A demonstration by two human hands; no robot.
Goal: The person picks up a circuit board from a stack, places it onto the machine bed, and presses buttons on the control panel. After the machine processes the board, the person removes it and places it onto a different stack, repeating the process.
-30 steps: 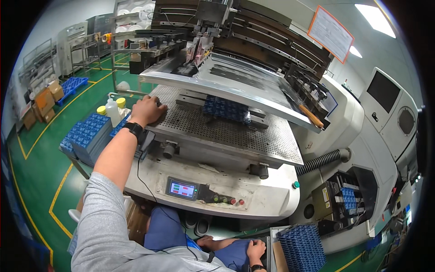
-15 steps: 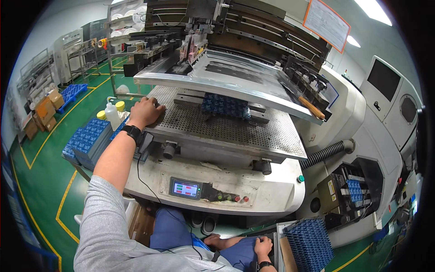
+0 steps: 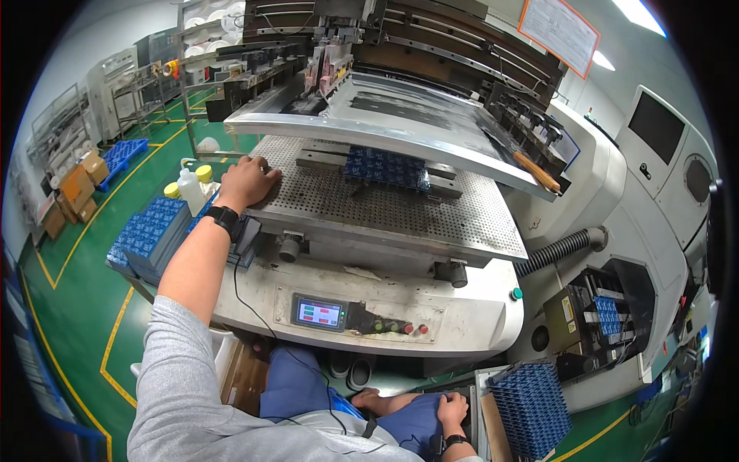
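Note:
My left hand (image 3: 248,183) rests on the left edge of a perforated metal table (image 3: 323,200), its fingers lying on the surface and holding nothing. On that table a blue patterned panel (image 3: 385,168) sits across dark metal support bars (image 3: 319,159). Above it, a large silver-framed printing screen (image 3: 369,140) is tilted and hides the panel's far side. My right hand (image 3: 453,408) lies on my thigh with nothing in it. A squeeze bottle (image 3: 189,189) and yellow-capped containers (image 3: 204,173) stand just left of my left wrist.
Stacks of blue panels (image 3: 158,227) stand at the left, and another blue stack (image 3: 531,408) at the lower right. A wooden-handled spatula (image 3: 536,171) lies on the screen frame's right side. A control panel with a small display (image 3: 319,313) faces me. A ribbed hose (image 3: 562,252) runs at the right.
The view has shifted slightly, so the machine appears a little to the right. Both hands stay in their places, on the table edge and on the thigh.

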